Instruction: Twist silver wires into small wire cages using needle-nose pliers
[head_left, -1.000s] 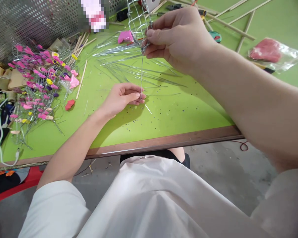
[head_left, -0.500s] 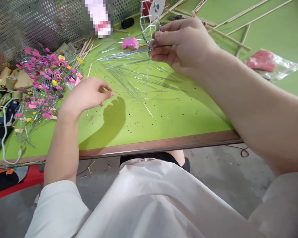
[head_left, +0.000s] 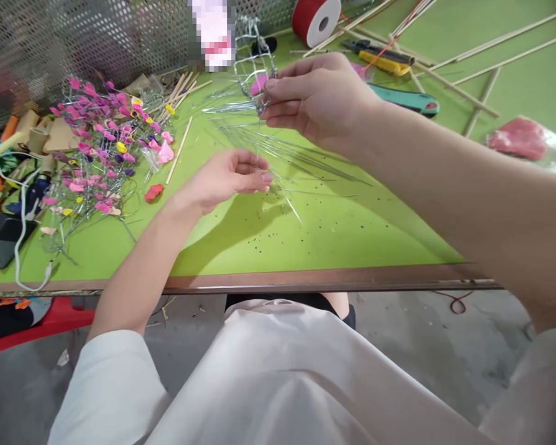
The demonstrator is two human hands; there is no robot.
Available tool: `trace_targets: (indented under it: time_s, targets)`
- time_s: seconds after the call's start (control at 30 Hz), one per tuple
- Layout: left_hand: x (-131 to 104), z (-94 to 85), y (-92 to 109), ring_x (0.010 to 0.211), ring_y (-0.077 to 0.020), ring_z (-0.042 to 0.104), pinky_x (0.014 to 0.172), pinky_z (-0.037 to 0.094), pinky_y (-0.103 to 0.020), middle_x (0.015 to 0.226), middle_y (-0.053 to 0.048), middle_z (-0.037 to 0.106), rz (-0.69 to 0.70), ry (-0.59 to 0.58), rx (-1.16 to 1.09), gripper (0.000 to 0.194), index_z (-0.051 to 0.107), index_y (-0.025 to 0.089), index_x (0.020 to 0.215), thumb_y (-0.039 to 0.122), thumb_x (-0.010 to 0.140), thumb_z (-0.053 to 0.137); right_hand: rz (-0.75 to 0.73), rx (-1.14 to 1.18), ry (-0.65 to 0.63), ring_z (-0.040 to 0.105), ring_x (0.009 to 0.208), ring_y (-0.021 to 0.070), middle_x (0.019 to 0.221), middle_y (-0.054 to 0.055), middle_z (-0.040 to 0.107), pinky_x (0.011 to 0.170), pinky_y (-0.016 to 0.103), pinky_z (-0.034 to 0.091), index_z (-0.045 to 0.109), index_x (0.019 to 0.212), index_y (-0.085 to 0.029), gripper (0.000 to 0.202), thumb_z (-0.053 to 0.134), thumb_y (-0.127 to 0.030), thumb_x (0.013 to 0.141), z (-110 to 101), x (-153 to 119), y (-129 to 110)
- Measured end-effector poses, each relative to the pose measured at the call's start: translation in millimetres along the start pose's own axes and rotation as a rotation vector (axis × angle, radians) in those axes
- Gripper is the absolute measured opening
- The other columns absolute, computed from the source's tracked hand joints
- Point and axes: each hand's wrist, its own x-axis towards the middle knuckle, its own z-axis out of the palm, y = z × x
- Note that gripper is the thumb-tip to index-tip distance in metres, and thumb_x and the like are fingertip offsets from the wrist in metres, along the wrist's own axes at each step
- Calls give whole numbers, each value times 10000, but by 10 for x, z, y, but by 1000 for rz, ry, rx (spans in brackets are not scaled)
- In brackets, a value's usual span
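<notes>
My right hand [head_left: 312, 99] pinches the lower end of a small silver wire frame [head_left: 248, 68], held upright above the table, with crossing bars between its curved sides. A thin silver strand [head_left: 258, 145] hangs from the frame towards my left hand [head_left: 229, 179]. The left fingers are curled and the thumb is close to the fingertips; whether they grip the strand cannot be made out. Beneath and behind the hands, many loose silver wires [head_left: 287, 148] lie spread on the green table [head_left: 222, 247]. A pink lump [head_left: 259, 84] shows through the frame.
At left stands a heap of wire stems with pink, purple and yellow tips [head_left: 97, 148]. A red ribbon spool [head_left: 315, 23], yellow cutter [head_left: 387, 62], teal cutter [head_left: 405, 100] and thin sticks [head_left: 472, 46] lie behind. A bag with red material [head_left: 521, 139] rests at right.
My left hand has moved right, in under the wire frame and close to the hanging strand. My right hand still holds the frame, now a little further left. The view has shifted.
</notes>
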Motion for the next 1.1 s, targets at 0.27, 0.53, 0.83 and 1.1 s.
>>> trace_targets:
  time_s: [0.27, 0.53, 0.83, 1.1]
  targets:
    - [20, -106, 99, 758, -126, 779, 787, 623, -289, 845, -27, 807, 10, 46, -140, 63, 745, 155, 970, 100, 963, 716, -5, -1, 8, 655, 690, 93, 789, 1, 704, 783, 255, 585, 607, 777, -224, 285, 639, -90, 1026, 60, 129, 67]
    - [-319, -110, -43, 653, -114, 754, 651, 628, -246, 744, -27, 777, -1, 264, -231, 163, 734, 118, 850, -16, 920, 671, 53, -128, -123, 695, 714, 134, 774, 11, 728, 709, 284, 550, 622, 821, -201, 211, 700, -177, 1016, 391, 271, 125]
    - [-669, -531, -353, 722, -107, 774, 737, 648, -239, 814, -4, 798, 191, 599, -186, 77, 738, 155, 907, 90, 866, 736, -264, -952, -131, 658, 1075, 199, 1016, 98, 745, 1154, 436, 499, 756, 913, -123, 85, 776, -181, 970, 674, 1349, 470]
    - [-688, -509, -466, 800, -121, 792, 795, 660, -253, 884, -8, 820, 260, 678, -143, 80, 747, 175, 981, 139, 912, 728, -242, -1129, -323, 685, 1224, 252, 1410, 125, 661, 1038, 474, 616, 652, 1415, -167, 447, 695, -440, 1063, 923, 2334, 724]
